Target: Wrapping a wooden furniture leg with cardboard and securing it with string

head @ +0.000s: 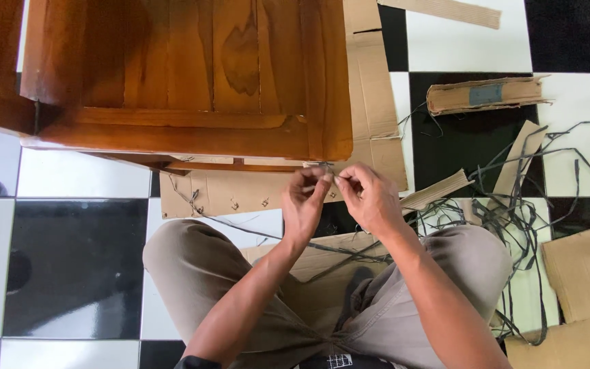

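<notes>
Head view looks down on a person sitting cross-legged on a black-and-white tiled floor (76, 253), before a wooden cabinet (192, 75). Both hands meet at its lower right corner: the left hand (305, 201) and right hand (370, 198) each pinch, with narrow grip, a thin dark strap (327, 166) right at the corner's edge. Under the cabinet lies flattened cardboard (240, 191); a tangle of loose straps (520, 212) and a folded cardboard piece (486, 94) lie well apart to the right. Judging by this, most wrapping is already off; the strap at the corner remains to be freed, and the cardboard underneath is still in place.
</notes>
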